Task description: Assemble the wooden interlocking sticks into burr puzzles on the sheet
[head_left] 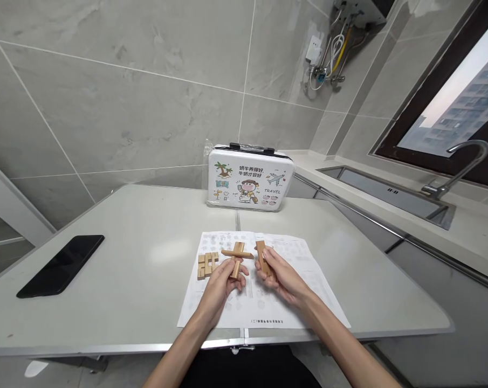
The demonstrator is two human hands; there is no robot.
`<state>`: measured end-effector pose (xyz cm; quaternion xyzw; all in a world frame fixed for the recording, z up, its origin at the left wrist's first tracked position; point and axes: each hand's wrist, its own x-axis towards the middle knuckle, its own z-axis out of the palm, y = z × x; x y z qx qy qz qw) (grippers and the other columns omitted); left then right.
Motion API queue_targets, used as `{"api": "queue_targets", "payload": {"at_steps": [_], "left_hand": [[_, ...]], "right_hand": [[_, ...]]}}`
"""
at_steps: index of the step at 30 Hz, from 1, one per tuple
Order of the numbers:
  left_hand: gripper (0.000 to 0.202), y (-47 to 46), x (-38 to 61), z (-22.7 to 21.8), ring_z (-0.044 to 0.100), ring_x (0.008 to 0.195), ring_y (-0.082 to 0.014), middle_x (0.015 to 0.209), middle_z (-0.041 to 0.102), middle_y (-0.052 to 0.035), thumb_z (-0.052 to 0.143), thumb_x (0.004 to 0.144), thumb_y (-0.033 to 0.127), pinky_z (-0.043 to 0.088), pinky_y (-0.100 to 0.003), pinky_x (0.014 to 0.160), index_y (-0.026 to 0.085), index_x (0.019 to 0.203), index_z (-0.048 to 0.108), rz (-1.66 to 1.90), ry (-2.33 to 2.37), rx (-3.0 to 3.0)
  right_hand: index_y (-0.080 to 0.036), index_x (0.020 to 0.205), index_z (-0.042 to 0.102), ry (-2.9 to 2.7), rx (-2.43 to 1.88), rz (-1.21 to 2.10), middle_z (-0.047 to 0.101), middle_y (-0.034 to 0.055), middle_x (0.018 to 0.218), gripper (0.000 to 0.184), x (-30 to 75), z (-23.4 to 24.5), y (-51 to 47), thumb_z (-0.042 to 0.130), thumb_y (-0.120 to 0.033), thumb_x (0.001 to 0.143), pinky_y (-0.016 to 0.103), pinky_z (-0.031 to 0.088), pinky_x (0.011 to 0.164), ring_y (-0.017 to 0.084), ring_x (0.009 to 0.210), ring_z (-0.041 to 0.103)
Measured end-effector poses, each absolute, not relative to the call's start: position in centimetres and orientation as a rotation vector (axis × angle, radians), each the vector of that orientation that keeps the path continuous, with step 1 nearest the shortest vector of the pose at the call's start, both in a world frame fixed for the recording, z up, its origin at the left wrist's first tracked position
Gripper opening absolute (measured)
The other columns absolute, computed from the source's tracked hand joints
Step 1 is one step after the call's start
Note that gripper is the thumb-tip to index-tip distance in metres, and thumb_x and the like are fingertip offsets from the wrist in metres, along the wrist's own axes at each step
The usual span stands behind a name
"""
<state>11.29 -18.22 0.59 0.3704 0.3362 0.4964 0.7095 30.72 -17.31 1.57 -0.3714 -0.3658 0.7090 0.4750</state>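
My left hand [224, 277] is closed on wooden puzzle pieces [239, 252] that cross each other, one bar lying sideways over the upright ones. To its right, my right hand [276, 274] grips a single wooden puzzle piece [261, 251], held nearly upright and apart from the crossed ones. Several notched wooden blocks [207, 264] lie grouped just left of my left hand. Both hands are above a printed paper sheet [308, 302] with faint diagrams. My fingers hide the lower parts of the held pieces.
A white cartoon-printed case [247, 180] stands at the table's back. A black phone [61, 267] lies on the left of the folding table [146, 226]. On the right are a counter with a sink [381, 188] and a faucet [462, 167], below a window.
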Motion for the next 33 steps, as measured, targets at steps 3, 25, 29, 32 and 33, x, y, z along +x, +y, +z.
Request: {"api": "queue_targets", "payload": {"at_steps": [3, 25, 29, 32, 33], "left_hand": [[0.041, -18.0, 11.2, 0.3, 0.058, 0.066, -0.0130, 0.088, 0.069, -0.0059, 0.076, 0.090, 0.050, 0.044, -0.026, 0.063, 0.013, 0.106, 0.069, 1.107, 0.708, 0.759], [0.028, -18.3, 11.2, 0.4, 0.046, 0.056, -0.0086, 0.073, 0.055, 0.0017, 0.075, 0.094, 0.041, 0.041, -0.024, 0.060, 0.017, 0.092, 0.062, 1.003, 0.528, 0.669], [0.027, -18.4, 11.2, 0.8, 0.043, 0.055, -0.0084, 0.071, 0.052, 0.0026, 0.075, 0.093, 0.039, 0.040, -0.024, 0.060, 0.017, 0.092, 0.061, 0.983, 0.502, 0.662], [0.027, -18.4, 11.1, 0.8, 0.040, 0.055, -0.0076, 0.071, 0.050, 0.0036, 0.073, 0.094, 0.039, 0.040, -0.024, 0.061, 0.018, 0.090, 0.057, 0.994, 0.488, 0.660], [0.028, -18.4, 11.1, 0.7, 0.040, 0.054, -0.0073, 0.071, 0.050, 0.0039, 0.072, 0.095, 0.040, 0.040, -0.024, 0.061, 0.018, 0.089, 0.056, 1.001, 0.486, 0.662]], "right_hand": [[-0.024, 0.117, 0.063, -1.027, -0.885, 1.684, 0.065, 0.0027, 0.091, 0.045, 30.9, 2.8, -17.3, 0.082, -0.052, 0.088, 0.021, 0.043, 0.049, 0.015, 0.072, 0.061], [-0.022, 0.120, 0.068, -1.389, -0.978, 1.498, 0.065, -0.0016, 0.075, 0.050, 30.7, 3.5, -16.0, 0.073, -0.063, 0.091, 0.032, 0.050, 0.059, 0.016, 0.059, 0.060], [-0.022, 0.116, 0.066, -1.332, -0.982, 1.537, 0.064, -0.0023, 0.074, 0.050, 30.5, 3.5, -16.4, 0.075, -0.063, 0.089, 0.031, 0.048, 0.059, 0.014, 0.058, 0.058], [-0.022, 0.119, 0.064, -1.281, -0.948, 1.586, 0.066, -0.0013, 0.079, 0.052, 30.5, 3.2, -16.7, 0.076, -0.062, 0.089, 0.029, 0.047, 0.059, 0.013, 0.058, 0.058], [-0.022, 0.120, 0.064, -1.266, -0.936, 1.600, 0.067, -0.0007, 0.082, 0.052, 30.5, 3.1, -16.8, 0.077, -0.062, 0.089, 0.029, 0.047, 0.059, 0.013, 0.059, 0.058]]}}
